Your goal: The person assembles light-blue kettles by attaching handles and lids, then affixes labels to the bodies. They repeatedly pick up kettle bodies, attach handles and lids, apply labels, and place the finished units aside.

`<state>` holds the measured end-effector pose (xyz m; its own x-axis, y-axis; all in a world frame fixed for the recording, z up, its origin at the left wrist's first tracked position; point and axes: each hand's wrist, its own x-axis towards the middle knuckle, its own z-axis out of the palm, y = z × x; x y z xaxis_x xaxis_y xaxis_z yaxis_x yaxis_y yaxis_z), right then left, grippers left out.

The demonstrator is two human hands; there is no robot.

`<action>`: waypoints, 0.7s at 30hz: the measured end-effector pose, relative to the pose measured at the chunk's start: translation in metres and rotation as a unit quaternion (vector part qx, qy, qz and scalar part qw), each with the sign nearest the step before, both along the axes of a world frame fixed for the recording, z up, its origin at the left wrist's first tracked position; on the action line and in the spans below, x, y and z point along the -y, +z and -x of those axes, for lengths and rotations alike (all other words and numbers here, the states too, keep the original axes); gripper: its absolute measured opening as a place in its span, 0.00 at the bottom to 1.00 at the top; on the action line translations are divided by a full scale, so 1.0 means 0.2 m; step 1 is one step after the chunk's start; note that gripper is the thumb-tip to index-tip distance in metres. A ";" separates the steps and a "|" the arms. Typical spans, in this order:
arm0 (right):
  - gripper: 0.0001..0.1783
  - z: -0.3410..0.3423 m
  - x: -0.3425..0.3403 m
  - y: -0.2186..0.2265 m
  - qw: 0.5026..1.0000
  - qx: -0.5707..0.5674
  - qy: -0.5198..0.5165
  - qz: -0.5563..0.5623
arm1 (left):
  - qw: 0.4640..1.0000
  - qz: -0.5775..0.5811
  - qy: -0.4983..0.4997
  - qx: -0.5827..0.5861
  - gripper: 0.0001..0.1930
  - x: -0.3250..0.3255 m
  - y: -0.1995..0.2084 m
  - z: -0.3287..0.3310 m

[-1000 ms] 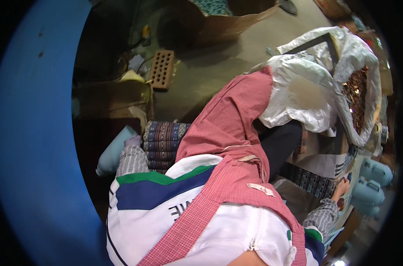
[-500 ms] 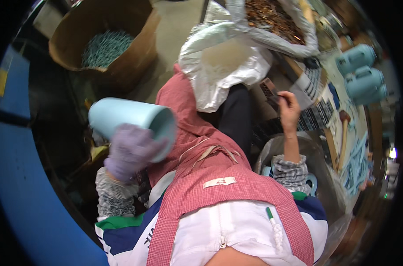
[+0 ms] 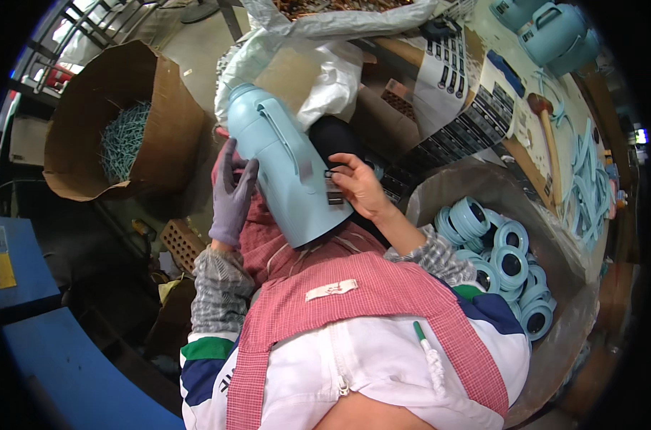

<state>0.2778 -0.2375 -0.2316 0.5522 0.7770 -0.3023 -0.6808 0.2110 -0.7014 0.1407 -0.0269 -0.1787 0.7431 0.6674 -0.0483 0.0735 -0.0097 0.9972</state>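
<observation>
A light blue thermos jug (image 3: 282,172) with a handle lies slanted across my lap, its spout end pointing away from me. My left hand (image 3: 233,193), in a pale purple glove, rests against the jug's left side with fingers spread and the thumb apart. On the jug's right side, my bare right hand (image 3: 361,185) has its bent fingers at a small dark label (image 3: 333,188) lying against the jug's wall. Its fingertips hold the label's edge. A pink checked apron (image 3: 340,287) covers my lap under the jug.
At the right, a plastic-lined bin (image 3: 562,244) holds several light blue ring-shaped parts (image 3: 510,264). Beyond it are label sheets (image 3: 461,129), a mallet (image 3: 547,136) and more blue jugs (image 3: 554,36). A cardboard drum (image 3: 175,93) with blue strips (image 3: 125,140) stands left. Ahead is a white sack (image 3: 332,79).
The jug has turned from its open end facing right to lying spout-away on my lap. My right hand has come from the label sheets to the jug's side. The left hand's grip has loosened.
</observation>
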 end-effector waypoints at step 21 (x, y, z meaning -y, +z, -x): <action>0.23 0.16 -0.02 0.05 0.875 0.429 0.112 0.192 | 0.864 -0.498 0.080 -0.007 0.18 0.05 -0.30 -0.11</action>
<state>0.2451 -0.2338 -0.2212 0.5506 0.8269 -0.1143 0.1373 -0.2248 -0.9647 0.1630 -0.0370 -0.2382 0.6417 0.4770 0.6007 0.1648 -0.8506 0.4993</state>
